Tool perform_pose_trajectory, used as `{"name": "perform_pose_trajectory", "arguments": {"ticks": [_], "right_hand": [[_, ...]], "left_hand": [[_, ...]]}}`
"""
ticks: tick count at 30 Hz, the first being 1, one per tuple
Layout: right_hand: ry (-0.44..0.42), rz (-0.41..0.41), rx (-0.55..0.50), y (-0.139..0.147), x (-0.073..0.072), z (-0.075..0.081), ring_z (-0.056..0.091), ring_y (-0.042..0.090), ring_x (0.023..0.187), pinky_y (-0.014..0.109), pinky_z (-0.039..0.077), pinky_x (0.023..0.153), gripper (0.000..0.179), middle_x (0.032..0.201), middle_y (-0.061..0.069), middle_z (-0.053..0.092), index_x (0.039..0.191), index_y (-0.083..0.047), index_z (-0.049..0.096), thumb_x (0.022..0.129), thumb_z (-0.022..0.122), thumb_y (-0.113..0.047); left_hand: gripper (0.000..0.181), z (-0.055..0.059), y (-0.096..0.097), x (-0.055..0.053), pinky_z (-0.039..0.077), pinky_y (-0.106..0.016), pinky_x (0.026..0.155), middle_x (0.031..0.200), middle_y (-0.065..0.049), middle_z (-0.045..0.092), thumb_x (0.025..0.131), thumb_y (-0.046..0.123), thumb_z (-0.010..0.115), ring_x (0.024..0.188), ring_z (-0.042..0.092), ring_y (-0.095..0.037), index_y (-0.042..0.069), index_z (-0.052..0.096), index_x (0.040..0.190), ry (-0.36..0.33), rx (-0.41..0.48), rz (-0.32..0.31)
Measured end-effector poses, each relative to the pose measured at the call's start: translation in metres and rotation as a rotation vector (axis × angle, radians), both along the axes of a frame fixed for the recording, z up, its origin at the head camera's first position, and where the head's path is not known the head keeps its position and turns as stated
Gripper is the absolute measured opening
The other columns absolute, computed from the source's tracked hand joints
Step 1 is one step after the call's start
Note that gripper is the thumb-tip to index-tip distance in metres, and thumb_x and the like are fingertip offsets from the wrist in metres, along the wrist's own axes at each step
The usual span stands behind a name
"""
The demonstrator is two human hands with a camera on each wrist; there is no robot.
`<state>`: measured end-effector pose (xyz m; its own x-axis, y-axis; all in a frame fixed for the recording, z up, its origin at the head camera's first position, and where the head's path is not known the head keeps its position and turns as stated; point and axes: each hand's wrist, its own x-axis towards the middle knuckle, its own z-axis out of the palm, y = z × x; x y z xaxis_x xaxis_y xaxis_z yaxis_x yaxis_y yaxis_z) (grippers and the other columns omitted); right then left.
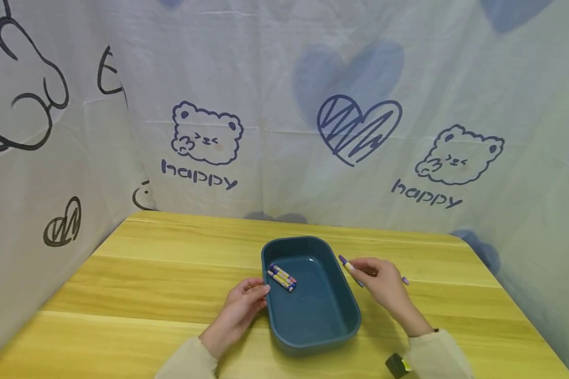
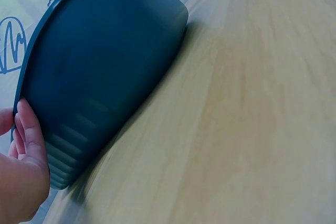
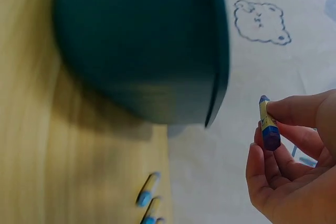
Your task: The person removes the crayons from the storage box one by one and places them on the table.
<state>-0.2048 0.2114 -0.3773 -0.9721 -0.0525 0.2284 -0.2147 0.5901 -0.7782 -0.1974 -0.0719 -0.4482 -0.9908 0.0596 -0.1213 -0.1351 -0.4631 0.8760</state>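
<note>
A dark teal plastic bin (image 1: 310, 310) stands on the table between my hands. My left hand (image 1: 239, 310) holds its left rim, thumb at the top edge and fingers against the outer wall (image 2: 100, 56). Wrapped crayons (image 1: 282, 278) lie together inside, near the left wall. Beyond the opposite rim, my right hand (image 1: 381, 281) pinches a purple crayon (image 3: 269, 124) in a yellow wrapper between thumb and fingers. It is raised above the table, just outside the bin. More crayons (image 3: 149, 188) lie on the table by the bin, partly hidden behind the right hand in the head view.
The yellow wood-grain table (image 1: 170, 273) ends at the back against a white curtain (image 1: 275, 126) with bear and heart drawings. A similar curtain hangs at the left. A small black object (image 1: 397, 365) with a yellow mark is beside the right sleeve.
</note>
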Motion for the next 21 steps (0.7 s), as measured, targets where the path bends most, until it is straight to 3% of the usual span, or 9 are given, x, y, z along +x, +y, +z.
{"name": "perform_pose_trajectory", "arguments": {"ticks": [8,15,21], "right_hand": [[-0.070,-0.052,-0.002,0.022,-0.004,-0.016,0.061,0.031,0.100,0.027,0.051,0.070,0.025,0.112,0.020,0.065,0.113,0.005,0.067,0.092,0.066,-0.009],[-0.109,-0.084,-0.029,0.036,-0.010,-0.033,0.063,0.029,0.096,0.025,0.051,0.068,0.024,0.105,0.019,0.068,0.109,0.008,0.067,0.090,0.067,-0.008],[-0.158,-0.079,0.011,0.046,-0.012,-0.044,0.063,0.032,0.100,0.035,0.053,0.077,0.026,0.106,0.018,0.068,0.110,0.006,0.067,0.091,0.067,-0.013]], "left_hand": [[0.016,-0.002,0.000,-0.001,0.050,-0.020,0.065,0.081,-0.002,0.056,0.088,-0.007,0.057,0.069,0.054,-0.009,-0.002,0.050,0.101,0.013,-0.014,-0.001],[0.015,-0.002,0.000,-0.001,0.050,-0.020,0.065,0.080,-0.002,0.056,0.088,-0.007,0.057,0.068,0.054,-0.009,-0.001,0.051,0.100,0.011,-0.015,0.002],[0.015,-0.003,-0.001,-0.001,0.049,-0.020,0.065,0.081,-0.001,0.056,0.088,-0.007,0.057,0.068,0.054,-0.009,-0.001,0.050,0.100,0.025,-0.004,-0.014]]}}
